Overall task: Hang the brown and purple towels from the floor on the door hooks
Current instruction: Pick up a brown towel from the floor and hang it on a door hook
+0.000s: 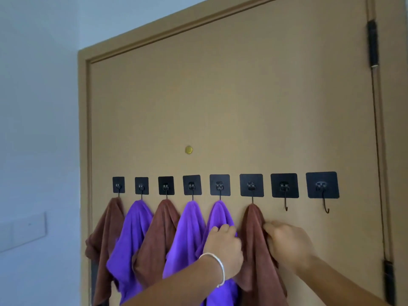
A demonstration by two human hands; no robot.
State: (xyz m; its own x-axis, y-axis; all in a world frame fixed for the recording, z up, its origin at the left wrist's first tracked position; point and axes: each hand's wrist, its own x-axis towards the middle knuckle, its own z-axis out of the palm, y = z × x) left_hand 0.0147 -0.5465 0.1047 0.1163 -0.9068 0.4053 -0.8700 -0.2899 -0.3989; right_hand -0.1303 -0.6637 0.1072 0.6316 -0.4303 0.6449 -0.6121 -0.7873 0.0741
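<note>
A row of black adhesive hooks crosses the tan door [220, 96]. Brown and purple towels hang from the left six hooks, alternating at first. The sixth hook [251, 186] carries a brown towel [254, 250]. My right hand [287, 244] grips that towel's right edge with curled fingers. My left hand [225, 246], with a silver bangle on the wrist, holds its left edge, in front of the neighbouring purple towel [218, 217]. The two hooks at the right, the seventh hook [285, 195] and the eighth hook [323, 195], are bare.
A brass peephole [188, 149] sits above the hooks. Black hinges [372, 43] run down the door's right edge. A pale wall with a white switch plate [24, 230] lies to the left. The floor is out of view.
</note>
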